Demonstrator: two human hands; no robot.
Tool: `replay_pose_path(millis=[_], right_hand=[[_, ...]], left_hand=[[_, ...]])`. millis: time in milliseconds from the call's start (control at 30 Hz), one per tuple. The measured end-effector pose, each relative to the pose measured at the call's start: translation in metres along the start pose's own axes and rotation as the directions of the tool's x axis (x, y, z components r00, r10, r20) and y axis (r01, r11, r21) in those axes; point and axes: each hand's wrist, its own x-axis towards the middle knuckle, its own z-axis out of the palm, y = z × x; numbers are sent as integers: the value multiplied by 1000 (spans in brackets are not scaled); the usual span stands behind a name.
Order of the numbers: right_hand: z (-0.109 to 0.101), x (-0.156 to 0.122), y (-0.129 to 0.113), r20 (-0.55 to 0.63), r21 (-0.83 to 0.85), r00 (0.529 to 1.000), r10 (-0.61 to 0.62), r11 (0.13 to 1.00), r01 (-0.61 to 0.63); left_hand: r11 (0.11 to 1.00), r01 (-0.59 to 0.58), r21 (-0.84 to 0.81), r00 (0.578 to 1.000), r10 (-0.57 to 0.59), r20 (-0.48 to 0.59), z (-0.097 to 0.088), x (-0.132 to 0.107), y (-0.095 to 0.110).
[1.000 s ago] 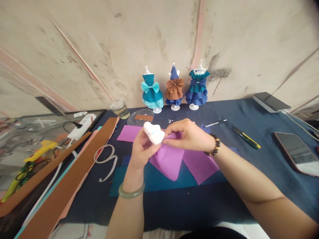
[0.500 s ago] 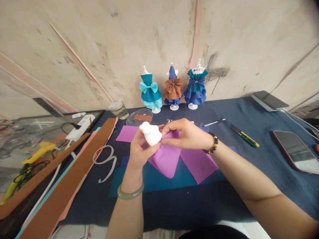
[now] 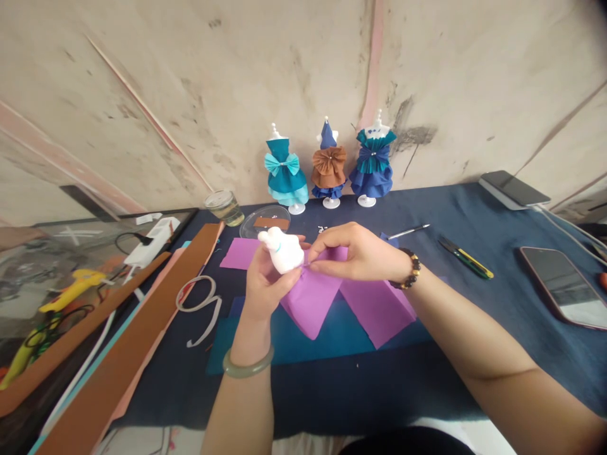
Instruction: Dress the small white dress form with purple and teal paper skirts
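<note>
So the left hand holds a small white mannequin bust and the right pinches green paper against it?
Not green: the head view shows a purple paper sheet. The left hand holds the small white mannequin bust, and the right hand pinches the sheet against it.

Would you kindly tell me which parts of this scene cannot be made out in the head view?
Head view: the lower part of the white bust is hidden by the left hand.
Whether the right hand, pinching the purple paper, also holds a pin is too small to tell.
The phone is cut off by the right edge.
</note>
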Motion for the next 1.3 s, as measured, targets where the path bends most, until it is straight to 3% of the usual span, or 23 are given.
replay_pose_path(millis=[200, 400, 1100, 1300], right_hand=[[3, 1, 0, 41, 38, 999, -31, 999, 29], [8, 0, 3, -54, 0, 995, 79, 997, -79], [13, 2, -2, -108, 19, 983, 146, 989, -145], [12, 1, -1, -98, -10, 987, 126, 992, -128]], left_hand=[[1000, 13, 9, 999, -13, -44, 0, -1, 0], [1000, -3, 8, 998, 4, -56, 2, 0, 0], [999, -23, -37, 999, 24, 27, 1, -3, -5], [999, 2, 48, 998, 1, -57, -3, -3, -7]])
